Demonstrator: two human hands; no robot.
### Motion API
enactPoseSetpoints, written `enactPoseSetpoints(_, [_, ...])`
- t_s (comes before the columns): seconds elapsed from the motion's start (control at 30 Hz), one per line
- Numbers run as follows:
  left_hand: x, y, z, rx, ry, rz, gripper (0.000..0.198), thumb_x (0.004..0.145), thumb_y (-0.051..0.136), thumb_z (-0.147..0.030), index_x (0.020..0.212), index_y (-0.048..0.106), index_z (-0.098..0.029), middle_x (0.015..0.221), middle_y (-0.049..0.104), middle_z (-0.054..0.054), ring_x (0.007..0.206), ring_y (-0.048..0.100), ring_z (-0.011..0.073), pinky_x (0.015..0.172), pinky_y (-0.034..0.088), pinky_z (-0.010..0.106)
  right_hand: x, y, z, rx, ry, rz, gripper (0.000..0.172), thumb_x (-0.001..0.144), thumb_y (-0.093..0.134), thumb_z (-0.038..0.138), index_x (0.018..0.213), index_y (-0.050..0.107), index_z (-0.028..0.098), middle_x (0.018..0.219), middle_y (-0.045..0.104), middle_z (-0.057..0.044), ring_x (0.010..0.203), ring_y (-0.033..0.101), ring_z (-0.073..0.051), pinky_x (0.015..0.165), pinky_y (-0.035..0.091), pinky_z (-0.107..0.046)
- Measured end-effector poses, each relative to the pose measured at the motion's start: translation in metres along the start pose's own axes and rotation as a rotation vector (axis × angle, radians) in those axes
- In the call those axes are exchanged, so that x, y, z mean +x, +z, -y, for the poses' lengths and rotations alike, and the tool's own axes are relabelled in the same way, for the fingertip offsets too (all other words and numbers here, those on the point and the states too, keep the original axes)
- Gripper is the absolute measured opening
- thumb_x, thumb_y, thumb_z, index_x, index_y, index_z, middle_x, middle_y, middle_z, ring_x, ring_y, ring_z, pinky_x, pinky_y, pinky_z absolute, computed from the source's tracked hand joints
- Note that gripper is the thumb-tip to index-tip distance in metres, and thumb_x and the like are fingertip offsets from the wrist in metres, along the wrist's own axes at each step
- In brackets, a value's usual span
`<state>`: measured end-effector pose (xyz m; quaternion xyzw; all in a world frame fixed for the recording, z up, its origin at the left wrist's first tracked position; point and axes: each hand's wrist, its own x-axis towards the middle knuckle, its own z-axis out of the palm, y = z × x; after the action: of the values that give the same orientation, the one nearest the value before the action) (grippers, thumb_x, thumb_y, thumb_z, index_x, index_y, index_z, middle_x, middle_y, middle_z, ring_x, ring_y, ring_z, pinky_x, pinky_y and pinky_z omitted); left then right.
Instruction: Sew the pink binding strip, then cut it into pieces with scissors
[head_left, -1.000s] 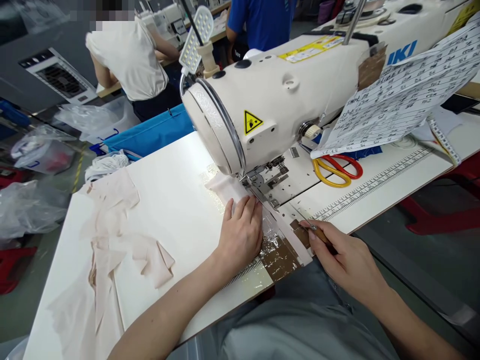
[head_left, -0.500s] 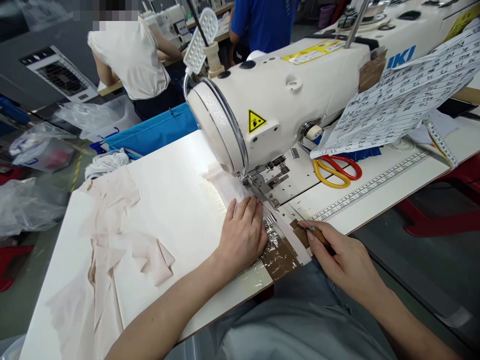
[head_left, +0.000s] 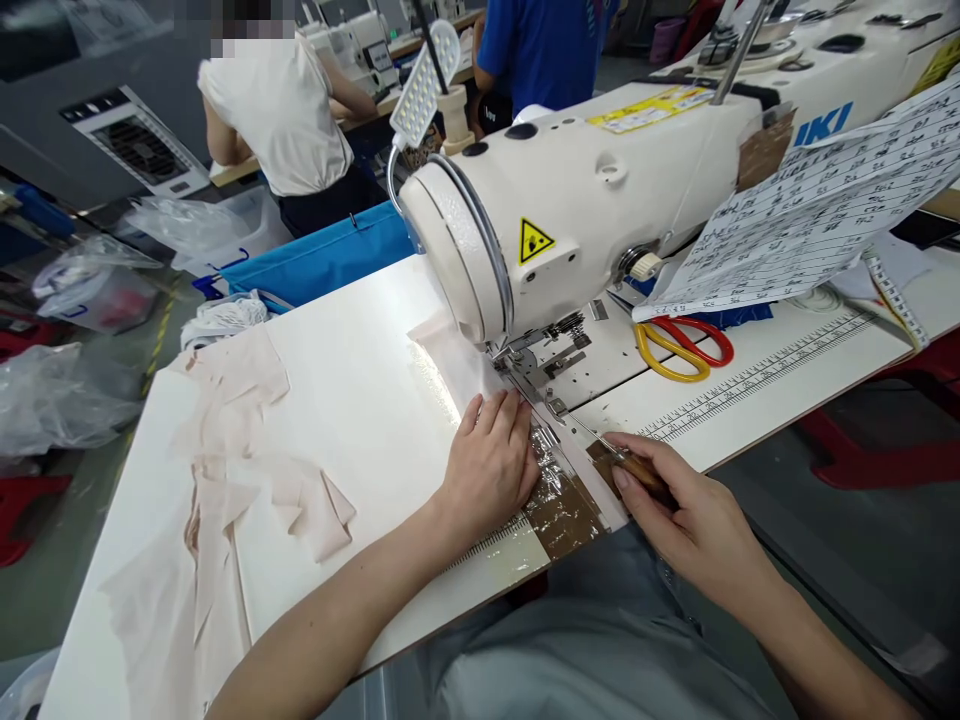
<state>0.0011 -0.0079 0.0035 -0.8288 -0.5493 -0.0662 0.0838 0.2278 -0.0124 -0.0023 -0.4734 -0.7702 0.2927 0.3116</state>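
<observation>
My left hand [head_left: 491,455] lies palm down with fingers stretched out on pale pink fabric [head_left: 454,360], just in front of the needle area of the sewing machine [head_left: 585,220]. My right hand [head_left: 686,520] grips the wooden handle of an awl [head_left: 643,478]. The thin metal shaft points left toward the small metal guide [head_left: 555,403] by the presser foot. A narrow pale strip [head_left: 600,490] runs from the machine toward the table's front edge, between my hands. Brown tape [head_left: 562,515] covers the table under it. Whether the awl's tip touches the strip, I cannot tell.
Red-and-yellow-handled scissors [head_left: 682,348] lie right of the needle area, behind a printed ruler [head_left: 757,375]. A written paper sheet [head_left: 810,210] leans on the machine. Pale fabric pieces [head_left: 225,480] lie at left. A blue cloth bin [head_left: 322,262] hangs behind. Two people sit beyond.
The view has shifted slightly, moving the scene rightward. The awl's tip has moved left, closer to the metal guide, and more of its handle shows. My left hand stays on the fabric.
</observation>
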Motion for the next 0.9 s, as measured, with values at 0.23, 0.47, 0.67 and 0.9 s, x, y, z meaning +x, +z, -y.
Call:
enactPoseSetpoints(0.23, [0.003,0.006,0.008,-0.011,-0.023,-0.01,0.048,0.098,0.038,-0.029,0.136,0.052,-0.004,0.143,0.054,0.018,0.135,0.047,0.0308,0.114,0.036,0.048,0.008,0.008,0.008,0.0,-0.149,-0.044,0.024,0.1,0.043,0.022,0.122,0.053,0.023,0.074,0.063,0.002,0.045,0.05,-0.011,0.046,0.042,-0.023])
enactPoseSetpoints(0.47, [0.011,0.008,0.015,-0.103,-0.089,-0.05,0.042,0.096,0.039,-0.024,0.131,0.054,-0.005,0.129,0.058,0.02,0.12,0.055,0.0305,0.101,0.048,0.047,0.033,0.034,0.014,-0.125,-0.46,-0.036,0.023,0.1,0.041,0.016,0.117,0.056,0.018,0.08,0.062,-0.003,0.059,0.058,-0.014,0.051,0.043,-0.024])
enactPoseSetpoints(0.67, [0.012,0.011,0.022,-0.135,-0.064,-0.078,0.039,0.093,0.041,-0.019,0.128,0.054,-0.007,0.124,0.06,0.018,0.112,0.056,0.0291,0.097,0.05,0.045,0.046,0.047,0.016,-0.42,-0.529,-0.102,0.026,0.101,0.038,0.016,0.109,0.062,0.014,0.081,0.068,-0.004,0.059,0.061,-0.015,0.051,0.04,-0.026])
enactPoseSetpoints(0.9, [0.012,0.012,0.022,-0.133,-0.059,-0.119,0.039,0.091,0.039,-0.014,0.126,0.056,-0.008,0.122,0.061,0.017,0.111,0.057,0.0286,0.096,0.049,0.045,0.051,0.051,0.018,-0.537,-0.508,-0.074,0.029,0.1,0.038,0.016,0.108,0.065,0.013,0.083,0.069,-0.005,0.058,0.063,-0.017,0.049,0.039,-0.028])
